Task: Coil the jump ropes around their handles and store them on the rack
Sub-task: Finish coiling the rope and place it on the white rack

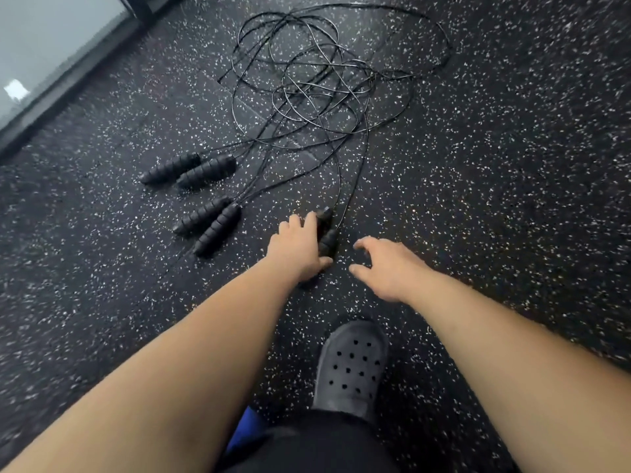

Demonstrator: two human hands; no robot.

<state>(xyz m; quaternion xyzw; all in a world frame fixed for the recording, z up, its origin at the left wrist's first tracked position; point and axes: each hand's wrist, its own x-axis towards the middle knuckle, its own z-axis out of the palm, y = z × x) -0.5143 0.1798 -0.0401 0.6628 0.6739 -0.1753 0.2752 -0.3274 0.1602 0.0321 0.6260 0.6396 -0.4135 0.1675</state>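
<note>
Three black jump ropes lie on the speckled floor, their thin cords (317, 80) tangled in loose loops at the far middle. One pair of ribbed handles (189, 170) lies at the left, a second pair (210, 223) nearer. The third pair of handles (326, 233) lies under my left hand (298, 249), whose fingers curl over them with the thumb tucked underneath. My right hand (384, 268) hovers just right of those handles, fingers spread and loosely bent, holding nothing.
The floor is black rubber with white flecks (512, 165). A glass wall or mirror with a dark base frame (51, 63) runs along the upper left. My grey perforated clog (351, 367) stands below the hands.
</note>
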